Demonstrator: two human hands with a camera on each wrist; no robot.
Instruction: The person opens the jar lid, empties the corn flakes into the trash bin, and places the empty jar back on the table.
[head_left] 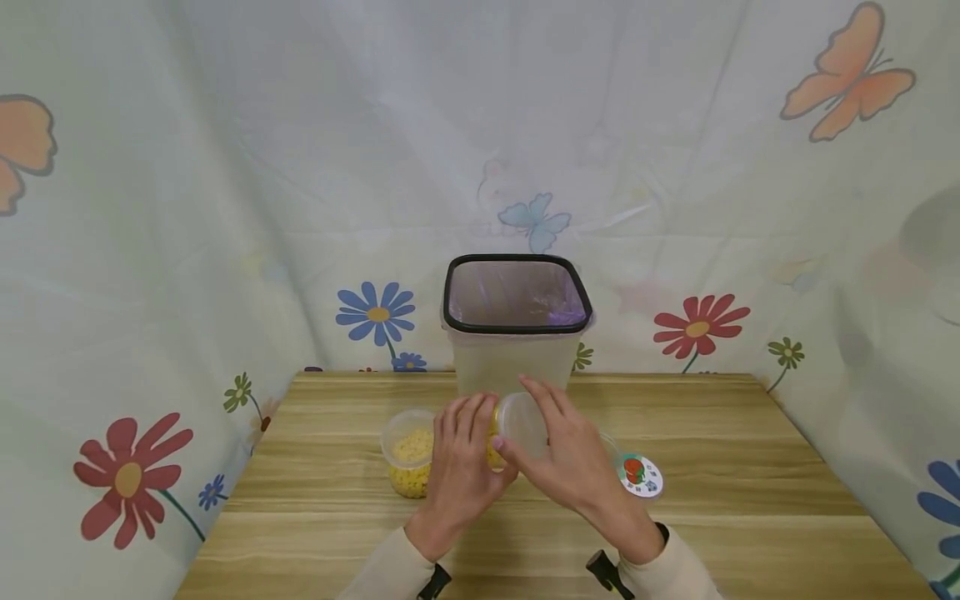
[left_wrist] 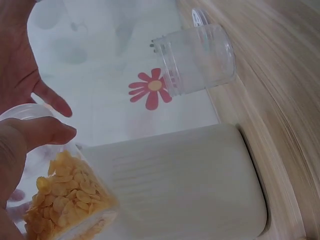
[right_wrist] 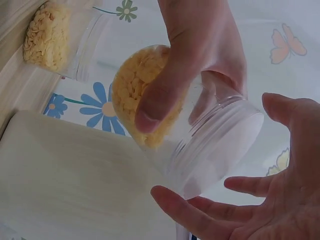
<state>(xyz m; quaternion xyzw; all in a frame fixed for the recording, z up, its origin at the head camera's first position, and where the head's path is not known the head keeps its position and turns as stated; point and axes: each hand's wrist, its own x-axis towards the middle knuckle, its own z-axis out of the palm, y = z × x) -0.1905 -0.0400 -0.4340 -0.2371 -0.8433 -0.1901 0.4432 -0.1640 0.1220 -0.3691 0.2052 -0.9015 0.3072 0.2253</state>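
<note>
One clear, round plastic jar [right_wrist: 172, 142] of thin, crinkly yellow flakes [left_wrist: 70, 195] tilts above the wood-grained surface [head_left: 300, 533], gripped in your left hand [head_left: 461, 471]. Your right hand [head_left: 573, 462] spreads its fingers around the jar's cloudy, flat end; I cannot tell whether they touch. Behind stands a whitish, black-rimmed bin [head_left: 517, 358].

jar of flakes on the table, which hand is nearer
Left. The left hand is just right of that jar of flakes; the right hand is farther right, beyond the held jar.
</note>
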